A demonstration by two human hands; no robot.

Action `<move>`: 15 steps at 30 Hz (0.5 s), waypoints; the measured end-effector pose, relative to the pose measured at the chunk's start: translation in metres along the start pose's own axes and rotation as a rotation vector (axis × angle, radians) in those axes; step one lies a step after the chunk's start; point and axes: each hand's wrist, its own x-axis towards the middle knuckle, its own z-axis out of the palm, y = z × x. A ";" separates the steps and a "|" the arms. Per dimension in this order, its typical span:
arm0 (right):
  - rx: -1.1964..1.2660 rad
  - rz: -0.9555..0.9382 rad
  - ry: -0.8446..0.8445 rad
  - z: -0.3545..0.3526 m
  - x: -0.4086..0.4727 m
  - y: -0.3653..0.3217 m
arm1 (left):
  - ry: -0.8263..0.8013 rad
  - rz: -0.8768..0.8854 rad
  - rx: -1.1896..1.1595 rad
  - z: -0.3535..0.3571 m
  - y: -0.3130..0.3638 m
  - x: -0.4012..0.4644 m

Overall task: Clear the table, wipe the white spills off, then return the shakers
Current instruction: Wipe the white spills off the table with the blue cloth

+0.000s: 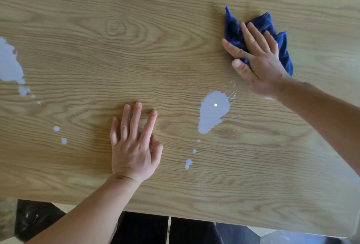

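Spills (213, 111) dot wooden table (175, 39); hands spread flat, right (257, 58) pressing cloth (233, 27)

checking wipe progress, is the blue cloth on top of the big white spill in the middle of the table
No, the blue cloth lies under the right hand on bare wood, apart from the large white spill, which is uncovered.

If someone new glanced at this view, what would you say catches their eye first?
Likely the blue cloth, pressed flat under the right hand at the table's far right. Next, the large white puddle just in front of that hand, and another white spill at the left edge. The left hand rests flat between them.
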 end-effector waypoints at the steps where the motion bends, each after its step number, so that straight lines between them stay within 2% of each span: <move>1: 0.035 0.002 -0.002 0.004 -0.008 -0.007 | -0.003 -0.004 0.001 0.000 0.000 0.000; 6: 0.230 0.020 -0.033 0.035 -0.057 -0.070 | -0.020 -0.013 0.007 -0.001 0.001 -0.001; 9: 0.258 -0.008 -0.053 0.058 -0.084 -0.115 | -0.037 -0.017 0.017 -0.001 0.001 -0.001; 11: 0.209 -0.054 -0.098 0.074 -0.104 -0.139 | -0.043 -0.023 0.018 -0.001 0.001 -0.001; 15: -0.112 -0.215 -0.164 0.102 -0.139 -0.157 | -0.028 -0.040 0.003 -0.002 0.002 -0.002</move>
